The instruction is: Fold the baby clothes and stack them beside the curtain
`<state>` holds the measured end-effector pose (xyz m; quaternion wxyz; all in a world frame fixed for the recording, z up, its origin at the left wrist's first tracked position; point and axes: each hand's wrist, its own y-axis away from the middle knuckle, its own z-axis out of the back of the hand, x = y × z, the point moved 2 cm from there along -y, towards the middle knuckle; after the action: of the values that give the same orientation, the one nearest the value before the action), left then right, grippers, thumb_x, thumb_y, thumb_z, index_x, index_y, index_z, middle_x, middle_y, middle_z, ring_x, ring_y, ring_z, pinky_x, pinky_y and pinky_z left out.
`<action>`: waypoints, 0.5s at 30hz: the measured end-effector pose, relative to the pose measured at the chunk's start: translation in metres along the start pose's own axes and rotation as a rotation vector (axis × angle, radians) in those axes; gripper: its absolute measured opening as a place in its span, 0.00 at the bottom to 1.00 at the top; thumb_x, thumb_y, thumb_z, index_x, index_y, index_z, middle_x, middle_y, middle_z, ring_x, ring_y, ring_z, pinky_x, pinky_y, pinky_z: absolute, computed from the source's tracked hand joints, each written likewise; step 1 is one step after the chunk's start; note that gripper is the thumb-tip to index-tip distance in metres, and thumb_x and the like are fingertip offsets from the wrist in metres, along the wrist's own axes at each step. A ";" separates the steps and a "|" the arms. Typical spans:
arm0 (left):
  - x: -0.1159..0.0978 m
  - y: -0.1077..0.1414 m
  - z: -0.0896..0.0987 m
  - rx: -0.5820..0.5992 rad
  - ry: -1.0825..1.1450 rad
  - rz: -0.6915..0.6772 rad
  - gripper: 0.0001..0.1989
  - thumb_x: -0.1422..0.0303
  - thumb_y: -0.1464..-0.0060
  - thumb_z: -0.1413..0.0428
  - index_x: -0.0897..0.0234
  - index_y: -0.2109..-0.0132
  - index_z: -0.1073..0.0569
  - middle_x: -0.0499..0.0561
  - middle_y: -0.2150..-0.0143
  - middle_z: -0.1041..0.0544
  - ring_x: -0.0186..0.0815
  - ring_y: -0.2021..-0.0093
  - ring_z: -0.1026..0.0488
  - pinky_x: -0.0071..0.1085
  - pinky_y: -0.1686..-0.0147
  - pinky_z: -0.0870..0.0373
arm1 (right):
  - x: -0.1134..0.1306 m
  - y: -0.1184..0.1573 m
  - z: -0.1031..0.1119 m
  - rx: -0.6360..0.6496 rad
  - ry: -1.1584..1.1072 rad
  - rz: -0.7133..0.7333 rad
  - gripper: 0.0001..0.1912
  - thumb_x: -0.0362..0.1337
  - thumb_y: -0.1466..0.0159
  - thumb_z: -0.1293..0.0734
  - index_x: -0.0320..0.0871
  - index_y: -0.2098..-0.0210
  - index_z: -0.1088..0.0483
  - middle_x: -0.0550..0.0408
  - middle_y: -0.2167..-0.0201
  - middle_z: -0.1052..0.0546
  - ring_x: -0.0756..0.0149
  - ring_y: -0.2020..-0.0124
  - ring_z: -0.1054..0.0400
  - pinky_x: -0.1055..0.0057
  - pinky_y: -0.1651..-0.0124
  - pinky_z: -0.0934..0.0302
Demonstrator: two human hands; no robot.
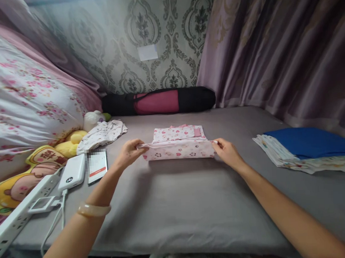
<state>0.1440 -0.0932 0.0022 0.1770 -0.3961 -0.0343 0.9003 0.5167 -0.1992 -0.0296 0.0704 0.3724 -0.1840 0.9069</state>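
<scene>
A white and pink printed cloth [179, 151], with hearts and flowers on it, is stretched between my two hands over the middle of the grey sheet. My left hand [131, 151] pinches its left edge, and a pale bangle sits on that wrist. At the opposite edge my right hand [226, 151] grips the cloth between thumb and fingers. The lifted near part is folded along a straight line and hangs slightly off the surface, casting a shadow. Behind it the far part of the same cloth lies flat, with a small pink patch at its right.
To the right lies a stack of folded cloths with a blue one [314, 141] on top. On the left are a power bank [73, 170], a phone [98, 169], a power strip [19, 210], cables, plush toys and a crumpled garment [103, 135]. A black and maroon bag [156, 102] lies along the wall.
</scene>
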 end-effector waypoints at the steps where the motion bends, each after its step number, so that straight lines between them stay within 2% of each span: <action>1: 0.000 -0.007 -0.001 0.006 0.069 0.061 0.15 0.56 0.56 0.41 0.63 0.67 0.26 0.44 0.77 0.32 0.29 0.78 0.40 0.25 0.78 0.47 | -0.001 -0.007 -0.004 -0.024 -0.009 -0.024 0.16 0.46 0.36 0.42 0.42 0.66 0.29 0.54 0.72 0.24 0.65 0.71 0.33 0.72 0.67 0.43; 4: 0.002 -0.028 -0.009 -0.007 0.238 0.190 0.16 0.57 0.59 0.41 0.64 0.67 0.28 0.45 0.77 0.30 0.28 0.79 0.41 0.25 0.79 0.49 | 0.000 -0.026 -0.017 -0.070 0.051 -0.107 0.17 0.45 0.34 0.44 0.41 0.63 0.30 0.51 0.70 0.23 0.63 0.69 0.31 0.72 0.67 0.42; 8: 0.011 -0.056 -0.029 -0.075 0.299 0.214 0.12 0.60 0.58 0.43 0.65 0.69 0.31 0.45 0.76 0.32 0.29 0.77 0.37 0.24 0.78 0.45 | 0.003 -0.048 -0.031 -0.083 0.211 -0.233 0.17 0.41 0.32 0.46 0.40 0.55 0.30 0.44 0.61 0.22 0.58 0.60 0.28 0.71 0.61 0.40; 12: 0.025 -0.083 -0.051 -0.160 0.133 0.256 0.05 0.67 0.52 0.48 0.63 0.70 0.34 0.45 0.77 0.35 0.31 0.75 0.35 0.25 0.75 0.41 | 0.000 -0.066 -0.043 -0.049 0.342 -0.281 0.20 0.42 0.29 0.48 0.40 0.49 0.32 0.42 0.57 0.22 0.56 0.55 0.28 0.69 0.57 0.40; 15: 0.030 -0.098 -0.061 -0.217 -0.078 0.264 0.04 0.69 0.47 0.51 0.62 0.70 0.35 0.48 0.73 0.32 0.35 0.69 0.32 0.27 0.70 0.39 | -0.002 -0.077 -0.048 -0.025 0.428 -0.294 0.21 0.44 0.28 0.50 0.41 0.47 0.34 0.42 0.57 0.22 0.54 0.55 0.28 0.66 0.56 0.40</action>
<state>0.1983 0.0038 -0.0404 0.0120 -0.3788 -0.0860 0.9214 0.5071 -0.1097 -0.0404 0.2435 0.1937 -0.1198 0.9428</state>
